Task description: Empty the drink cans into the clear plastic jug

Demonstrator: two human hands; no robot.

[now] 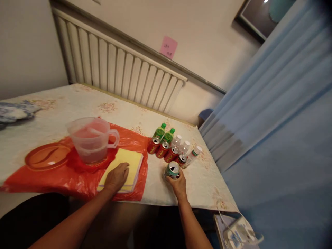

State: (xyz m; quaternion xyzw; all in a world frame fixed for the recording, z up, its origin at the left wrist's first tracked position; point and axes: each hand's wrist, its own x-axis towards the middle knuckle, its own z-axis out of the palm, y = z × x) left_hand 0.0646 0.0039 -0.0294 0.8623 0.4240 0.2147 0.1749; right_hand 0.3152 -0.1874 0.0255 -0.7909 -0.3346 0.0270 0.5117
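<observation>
My right hand (pixel 178 182) is wrapped round an opened green and silver can (pixel 172 169), upright at the near side of the tablecloth. Just behind it stands a row of red cans (pixel 162 149), with green-capped bottles (pixel 159 130) and white-capped clear bottles (pixel 184 147) behind them. My left hand (pixel 117 177) rests on a yellow pad of paper (pixel 132 162), its fingers curled and partly hidden; whether they hold anything is unclear. The pad lies on a red plastic sheet (pixel 85 185), beside a clear plastic jug (pixel 90 141) with a handle.
An orange-red oval lid or dish (pixel 48 156) lies left of the jug. Blue and white cloth (pixel 17 112) sits at the far left. A radiator (pixel 116 65) runs behind the table, and a blue curtain (pixel 254 138) hangs at right. A power strip (pixel 240 233) is at lower right.
</observation>
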